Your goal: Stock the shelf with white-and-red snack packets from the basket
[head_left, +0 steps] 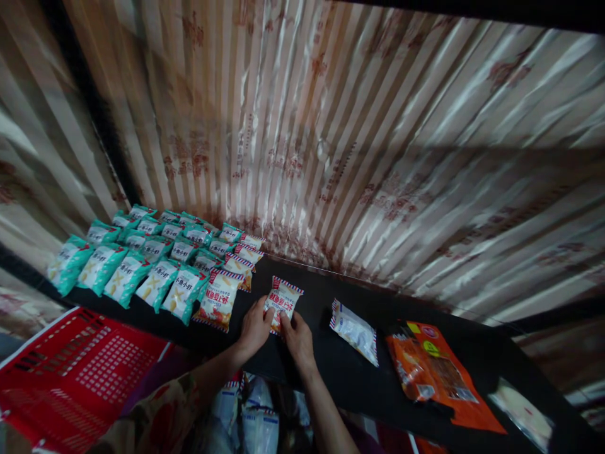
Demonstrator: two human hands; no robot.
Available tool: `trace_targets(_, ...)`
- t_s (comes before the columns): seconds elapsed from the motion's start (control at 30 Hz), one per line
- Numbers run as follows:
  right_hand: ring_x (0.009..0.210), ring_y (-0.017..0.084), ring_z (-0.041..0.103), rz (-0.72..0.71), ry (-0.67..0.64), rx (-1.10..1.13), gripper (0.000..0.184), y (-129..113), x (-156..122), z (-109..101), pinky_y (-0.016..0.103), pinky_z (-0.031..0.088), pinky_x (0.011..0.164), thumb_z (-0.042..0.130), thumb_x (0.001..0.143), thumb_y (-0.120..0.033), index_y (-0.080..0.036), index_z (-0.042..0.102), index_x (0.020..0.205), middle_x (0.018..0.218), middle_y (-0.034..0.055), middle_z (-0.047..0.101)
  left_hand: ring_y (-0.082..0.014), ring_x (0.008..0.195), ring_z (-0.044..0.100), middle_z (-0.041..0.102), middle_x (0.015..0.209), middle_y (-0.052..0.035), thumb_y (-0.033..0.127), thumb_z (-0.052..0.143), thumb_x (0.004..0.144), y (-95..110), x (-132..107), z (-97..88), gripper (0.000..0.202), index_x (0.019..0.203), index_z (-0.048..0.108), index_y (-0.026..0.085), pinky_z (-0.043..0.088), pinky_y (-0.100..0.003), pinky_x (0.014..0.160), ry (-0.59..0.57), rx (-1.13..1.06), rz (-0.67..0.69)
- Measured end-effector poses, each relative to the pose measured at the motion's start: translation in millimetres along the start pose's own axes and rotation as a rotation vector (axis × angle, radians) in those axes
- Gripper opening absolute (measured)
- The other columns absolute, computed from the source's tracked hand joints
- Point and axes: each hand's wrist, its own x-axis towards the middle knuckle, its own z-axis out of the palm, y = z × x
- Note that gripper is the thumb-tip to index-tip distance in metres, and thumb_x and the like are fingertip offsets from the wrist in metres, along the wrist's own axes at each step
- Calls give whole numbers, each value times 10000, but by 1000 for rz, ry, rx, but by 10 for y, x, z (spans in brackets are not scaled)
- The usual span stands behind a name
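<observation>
A small snack bag (283, 299) with red lettering and a blue-and-red striped edge stands on the black shelf (312, 347). My left hand (256, 325) grips its lower left side, and my right hand (297, 340) grips its lower right. Both thumbs lie on the front of the bag. To the left, a matching snack bag (218, 299) fronts a short row of the same kind. Beyond that row, teal snack bags (182, 292) stand in several rows. Right of my hands, a white striped-edge bag (354, 332) lies with its back facing up.
Orange packets (439, 362) and a clear flat packet (522, 410) lie at the shelf's right end. Below the shelf on the left is a red plastic basket (106, 366). More striped-edge bags (259, 422) are below my forearms. A striped, wrinkled sheet (302, 139) hangs behind the shelf.
</observation>
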Motion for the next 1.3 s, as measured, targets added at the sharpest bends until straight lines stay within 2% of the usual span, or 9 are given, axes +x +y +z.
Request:
trace_targets(0.17,652,228,632,7,36,-47,427,-60,224,26,284,410,581,476,776,-562,-183,652,869,718,87,691,-293,1130,535,583,1181,-200,270,411,858,7,259,57,406,1192,536,77,384,-404,985,29,94,55)
trace_targets(0.3,635,225,622,20,68,-80,378,-86,404,90,282,397,564,500,774,-536,-195,647,847,704,81,682,-292,1185,492,556,1235,-196,255,417,849,-5,388,92,433,1229,513,70,352,-413,1032,73,97,74)
trace_targets(0.4,624,212,613,23,78,-86,338,-132,537,148,275,395,562,507,779,-519,-208,635,802,691,66,674,-279,1261,427,484,1336,-179,223,415,842,-42,443,133,465,1281,470,79,314,-411,1079,89,103,120)
trace_targets(0.57,630,183,615,22,89,-142,304,-222,739,229,243,391,566,490,819,-448,-181,634,793,706,62,679,-269,1345,311,352,1436,-195,139,347,842,-152,517,226,530,1360,359,31,286,-444,1106,112,246,227)
trace_targets(0.73,673,181,631,22,99,-193,289,-233,917,303,230,395,580,492,839,-398,-154,645,852,754,81,696,-258,1359,280,335,1451,-170,147,313,871,-276,577,307,506,1366,358,52,303,-454,1103,206,321,355)
trace_targets(0.87,674,179,634,12,96,-210,283,-224,1045,357,229,397,583,507,832,-398,-160,660,842,749,76,701,-259,1366,262,320,1459,-165,134,327,861,-346,629,345,519,1373,347,59,310,-462,1100,254,326,387)
trace_targets(1.1,687,186,640,6,98,-242,320,-227,1222,402,239,402,590,496,835,-419,-160,674,893,786,82,708,-278,1376,219,287,1463,-201,147,328,865,-334,722,306,513,1361,356,20,290,-471,1106,175,309,336)
trace_targets(1.3,726,188,650,24,82,-212,334,-221,1325,378,240,421,634,480,845,-425,-155,665,913,805,86,706,-267,1386,193,280,1476,-168,164,342,858,-314,744,263,521,1367,355,55,267,-478,1114,121,270,322)
